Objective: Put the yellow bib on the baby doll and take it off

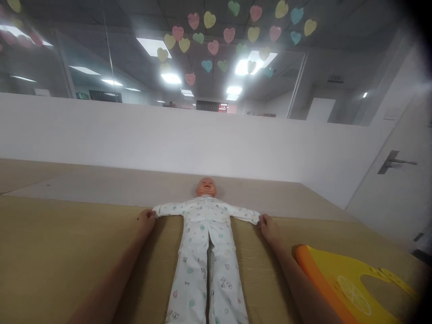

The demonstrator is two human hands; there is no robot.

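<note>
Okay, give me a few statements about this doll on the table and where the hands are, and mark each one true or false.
1. The doll lies face up on the table with its arms spread out to both sides. True.
2. The left hand is at the cuff of one sleeve and the right hand at the cuff of the other. True.
3. The doll wears a plain red outfit. False: it wears a white suit with small coloured prints.
4. The yellow and orange bib lies over the doll's chest. False: it lies on the table, apart from the doll, beside the right forearm.
5. Paper hearts are stuck on the glass above the white partition. True.
</note>
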